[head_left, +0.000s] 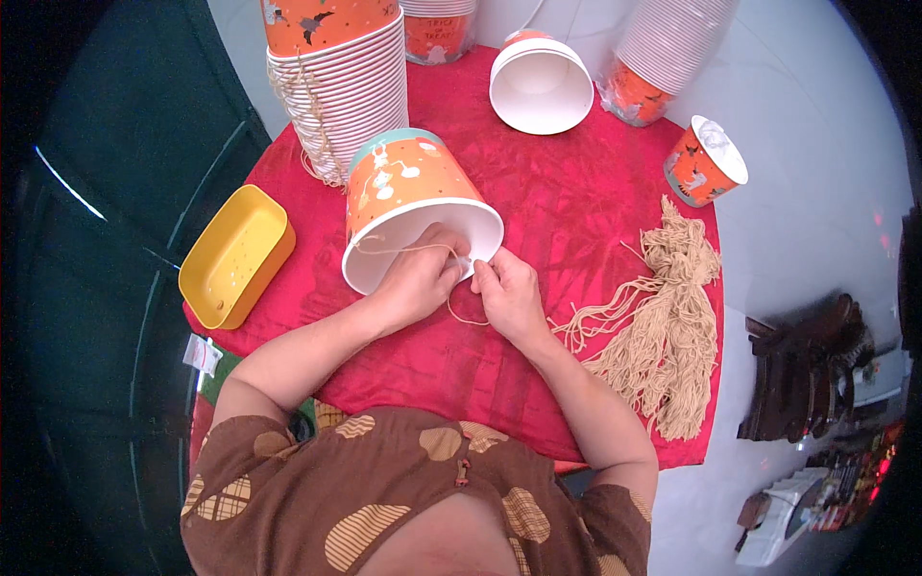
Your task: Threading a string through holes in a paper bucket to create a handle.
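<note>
Hold the rim steady and leave the cord slack, so the paper likely won't tear; your orange bucket lies tipped mid-table, mouth toward you, left hand inside, right hand with thumb and fingertip at the rim's right side, can't tell what either clamps; red cloth under, yellow tub left, cord bundle right, bucket stack behind, dark furniture far right

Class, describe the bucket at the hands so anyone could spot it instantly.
On the red tablecloth, find the person's left hand and right hand. They touch an orange bucket tipped with its white mouth toward the person. Unlike the nested bucket stack beyond it, this one is single, with cord across its opening.
</note>
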A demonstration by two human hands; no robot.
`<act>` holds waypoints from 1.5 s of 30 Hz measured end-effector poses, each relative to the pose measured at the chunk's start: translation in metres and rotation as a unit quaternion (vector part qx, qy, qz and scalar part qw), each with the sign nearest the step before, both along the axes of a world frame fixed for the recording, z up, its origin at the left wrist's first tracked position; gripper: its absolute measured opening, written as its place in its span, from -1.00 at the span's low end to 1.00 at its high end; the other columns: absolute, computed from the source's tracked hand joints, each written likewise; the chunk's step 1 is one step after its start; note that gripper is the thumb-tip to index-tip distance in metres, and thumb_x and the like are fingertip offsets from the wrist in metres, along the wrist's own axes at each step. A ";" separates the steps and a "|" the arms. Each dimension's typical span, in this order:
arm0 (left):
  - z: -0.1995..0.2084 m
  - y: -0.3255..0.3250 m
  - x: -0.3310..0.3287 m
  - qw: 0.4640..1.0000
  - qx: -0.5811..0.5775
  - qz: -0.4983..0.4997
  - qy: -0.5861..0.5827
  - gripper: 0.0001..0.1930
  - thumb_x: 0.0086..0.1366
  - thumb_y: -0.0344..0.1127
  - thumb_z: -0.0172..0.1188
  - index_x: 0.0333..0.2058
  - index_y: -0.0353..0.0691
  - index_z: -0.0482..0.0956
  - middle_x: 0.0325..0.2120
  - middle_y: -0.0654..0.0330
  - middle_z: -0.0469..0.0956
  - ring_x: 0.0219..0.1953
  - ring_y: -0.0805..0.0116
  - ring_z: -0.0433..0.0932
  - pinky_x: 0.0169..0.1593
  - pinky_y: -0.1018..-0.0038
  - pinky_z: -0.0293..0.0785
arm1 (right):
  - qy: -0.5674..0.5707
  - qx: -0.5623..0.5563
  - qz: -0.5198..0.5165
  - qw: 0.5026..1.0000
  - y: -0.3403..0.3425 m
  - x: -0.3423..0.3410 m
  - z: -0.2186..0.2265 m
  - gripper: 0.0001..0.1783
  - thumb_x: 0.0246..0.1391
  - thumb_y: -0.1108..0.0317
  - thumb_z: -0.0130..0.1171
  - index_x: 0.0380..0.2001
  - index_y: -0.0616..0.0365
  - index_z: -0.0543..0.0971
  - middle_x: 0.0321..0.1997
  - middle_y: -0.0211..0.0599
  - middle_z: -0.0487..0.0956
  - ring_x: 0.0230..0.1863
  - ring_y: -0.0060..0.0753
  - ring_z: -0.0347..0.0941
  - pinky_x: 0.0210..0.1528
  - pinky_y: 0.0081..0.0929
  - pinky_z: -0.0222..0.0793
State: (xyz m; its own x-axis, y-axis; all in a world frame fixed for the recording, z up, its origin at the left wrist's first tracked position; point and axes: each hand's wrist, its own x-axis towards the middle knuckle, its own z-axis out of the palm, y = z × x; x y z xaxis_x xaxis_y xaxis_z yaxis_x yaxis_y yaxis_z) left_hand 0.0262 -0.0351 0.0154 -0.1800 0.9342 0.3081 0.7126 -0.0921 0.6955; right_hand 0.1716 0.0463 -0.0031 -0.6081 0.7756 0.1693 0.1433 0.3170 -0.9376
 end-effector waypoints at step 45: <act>-0.006 0.008 0.004 0.971 -0.068 -0.073 -0.216 -0.89 0.25 -0.46 0.08 -0.44 -0.35 0.51 -0.39 0.24 0.53 -0.42 0.53 0.42 -0.32 0.55 0.39 | -0.213 0.107 -0.007 0.971 0.024 0.015 0.012 -0.65 0.12 0.28 0.11 -0.52 0.43 0.56 -0.57 0.24 0.50 -0.44 0.10 0.57 -0.39 -0.10 0.39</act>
